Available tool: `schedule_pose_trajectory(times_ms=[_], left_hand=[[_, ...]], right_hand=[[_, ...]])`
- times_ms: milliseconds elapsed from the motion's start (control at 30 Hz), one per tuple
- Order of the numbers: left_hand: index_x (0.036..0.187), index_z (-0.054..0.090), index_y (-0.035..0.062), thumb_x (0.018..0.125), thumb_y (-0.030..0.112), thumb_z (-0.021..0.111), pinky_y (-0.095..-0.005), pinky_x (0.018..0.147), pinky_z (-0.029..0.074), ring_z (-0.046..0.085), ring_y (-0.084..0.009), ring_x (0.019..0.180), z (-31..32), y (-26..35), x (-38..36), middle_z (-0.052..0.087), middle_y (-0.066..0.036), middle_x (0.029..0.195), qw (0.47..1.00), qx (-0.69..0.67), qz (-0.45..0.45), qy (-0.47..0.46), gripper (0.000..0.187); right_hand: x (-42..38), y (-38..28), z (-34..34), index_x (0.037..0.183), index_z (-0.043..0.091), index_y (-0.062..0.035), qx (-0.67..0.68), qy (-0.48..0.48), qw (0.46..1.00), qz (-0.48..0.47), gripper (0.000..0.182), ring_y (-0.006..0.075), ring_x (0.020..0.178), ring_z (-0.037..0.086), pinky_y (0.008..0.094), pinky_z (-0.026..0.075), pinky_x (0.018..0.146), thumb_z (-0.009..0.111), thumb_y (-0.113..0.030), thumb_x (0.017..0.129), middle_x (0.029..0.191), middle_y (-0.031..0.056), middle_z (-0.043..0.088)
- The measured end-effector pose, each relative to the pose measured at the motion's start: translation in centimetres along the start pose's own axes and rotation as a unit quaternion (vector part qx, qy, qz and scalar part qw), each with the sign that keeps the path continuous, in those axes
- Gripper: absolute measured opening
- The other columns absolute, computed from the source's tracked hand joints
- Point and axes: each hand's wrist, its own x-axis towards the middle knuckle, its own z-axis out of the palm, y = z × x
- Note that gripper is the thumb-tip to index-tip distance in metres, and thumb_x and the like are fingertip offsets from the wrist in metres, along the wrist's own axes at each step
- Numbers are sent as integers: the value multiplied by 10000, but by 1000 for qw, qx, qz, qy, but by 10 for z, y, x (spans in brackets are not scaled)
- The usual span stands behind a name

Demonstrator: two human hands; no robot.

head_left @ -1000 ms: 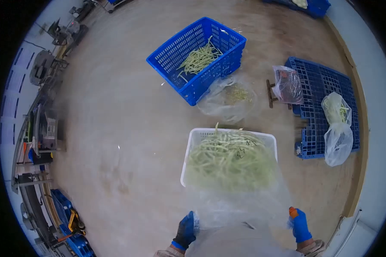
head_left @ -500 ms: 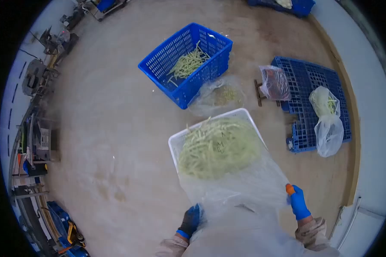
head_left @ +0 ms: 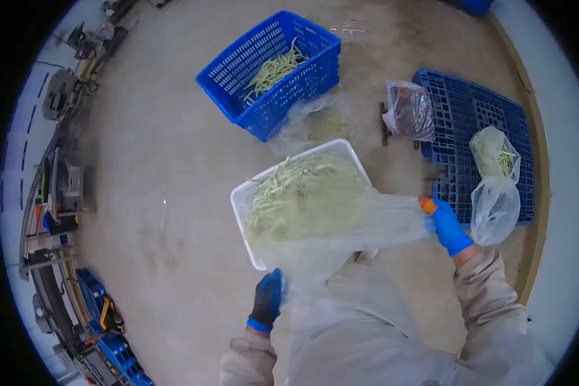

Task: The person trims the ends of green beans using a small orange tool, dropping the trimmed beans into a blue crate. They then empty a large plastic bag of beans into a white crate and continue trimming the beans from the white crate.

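A white basket holds green beans inside a clear plastic bag, whose loose part stretches toward me. My right hand, in a blue glove with orange at the fingertips, is closed on the bag's edge to the right of the basket. My left hand, in a dark and blue glove, is at the basket's near left corner beside the bag; its fingers look closed, but what they hold is hidden.
Beyond stands a blue crate with some beans, a clear bag against it. To the right, a blue pallet bears a bag of beans; a bag with dark contents lies beside it. Equipment lines the left wall.
My right hand has moved up and outward, pulling the bag's edge taut to the right. My left hand has risen slightly, toward the basket's corner. The view has shifted.
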Motion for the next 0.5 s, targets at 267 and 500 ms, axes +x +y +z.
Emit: schedule_pose_trajectory(times_ms=[267,500], left_hand=[[1129,539,66,810,208,543,-433,858,429,530,-394,988,-42,-116,-9,547,-277,1025,962,246,64,101,349],[1350,81,-119,723,631,541,-379,1008,333,366,-368,1236,178,-8,127,294,-290,1360,961,226,-63,-148,1081]], right_hand=[[-119,63,181,766,564,-77,-378,-308,872,-48,385,401,729,560,475,421,637,425,-415,888,739,220,581],[-160,108,199,874,603,-74,-441,-281,848,-87,294,385,647,589,485,453,587,498,-340,805,723,215,605]])
